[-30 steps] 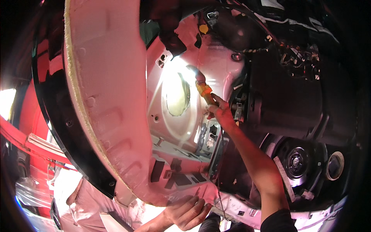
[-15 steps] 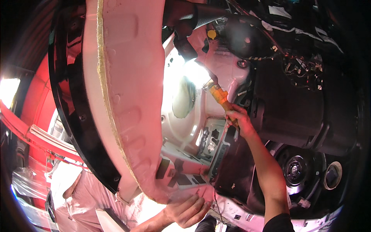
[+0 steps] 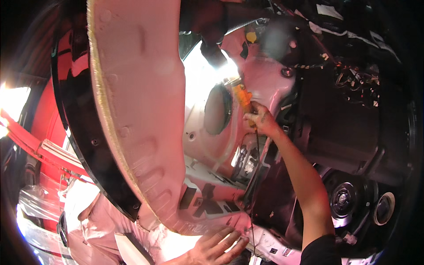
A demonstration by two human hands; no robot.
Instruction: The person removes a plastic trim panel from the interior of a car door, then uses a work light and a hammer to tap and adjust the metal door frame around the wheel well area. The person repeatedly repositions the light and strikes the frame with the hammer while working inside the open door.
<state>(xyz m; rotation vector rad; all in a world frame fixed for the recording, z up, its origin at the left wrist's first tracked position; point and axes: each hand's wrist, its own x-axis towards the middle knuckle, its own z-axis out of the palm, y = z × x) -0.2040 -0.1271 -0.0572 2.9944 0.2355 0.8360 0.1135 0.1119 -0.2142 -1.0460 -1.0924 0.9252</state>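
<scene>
My right hand [image 3: 261, 120] is wrapped round the orange handle of a lit work lamp [image 3: 241, 94], held up inside the open rear of a vehicle body. The lamp's head glares white against the inner side panel [image 3: 194, 115], near an oval opening [image 3: 217, 110]. From the handle a dark cord [image 3: 257, 152] hangs down toward the sill. My left hand [image 3: 216, 248] lies low at the body's edge with its fingers stretched out, next to the lower end of a pale pillar [image 3: 150, 88]; what its palm touches is hidden.
A yellowish sealant bead [image 3: 102, 99] runs along the pillar's left side, beside a black curved trim [image 3: 84, 137]. At the right are a dark panel [image 3: 340, 119], loose wiring [image 3: 353, 81] and a round wheel-like part [image 3: 343, 198]. Plastic-covered seating [image 3: 99, 221] is at lower left.
My right hand and the lamp have moved up and left, baring more of the oval opening and the cord. The fingers of my left hand have straightened from a curl. The view has shifted slightly.
</scene>
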